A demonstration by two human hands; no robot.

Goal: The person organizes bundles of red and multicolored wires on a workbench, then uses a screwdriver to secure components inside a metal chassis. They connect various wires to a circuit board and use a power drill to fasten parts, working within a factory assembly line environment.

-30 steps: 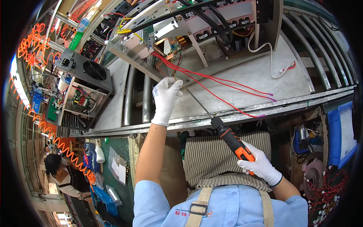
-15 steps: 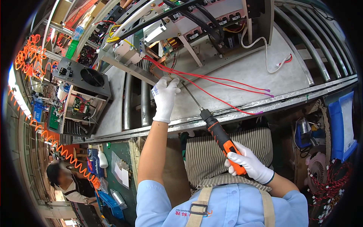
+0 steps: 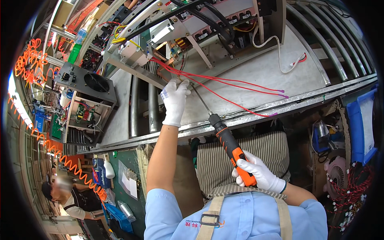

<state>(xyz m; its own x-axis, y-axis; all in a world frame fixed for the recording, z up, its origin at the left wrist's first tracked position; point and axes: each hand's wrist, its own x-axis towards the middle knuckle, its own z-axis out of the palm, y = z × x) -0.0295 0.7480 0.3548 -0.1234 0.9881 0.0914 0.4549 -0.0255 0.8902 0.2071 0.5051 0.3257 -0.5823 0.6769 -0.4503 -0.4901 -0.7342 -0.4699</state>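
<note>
I see the open metal chassis (image 3: pixel 200 52) at the far side. Nearer, a power screwdriver (image 3: pixel 230 142) slants far-left, the right hand (image 3: pixel 259 173) wrapped around its handle. The left hand (image 3: pixel 174 103) bunches its fingers beside the tip; I can't tell what they pinch.

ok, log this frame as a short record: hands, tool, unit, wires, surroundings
left hand: left hand in white glove, fingertips at the tool's tip end; can't tell what it pinches
right hand: right hand in white glove, gripping the tool's handle
tool: orange-and-black power screwdriver, shaft aimed toward left fingers
unit: open metal unit on metal sheet
wires: red wires with purple ends, on the sheet; white cable at right
surroundings: grey fan box at left; another person, lower left
</note>
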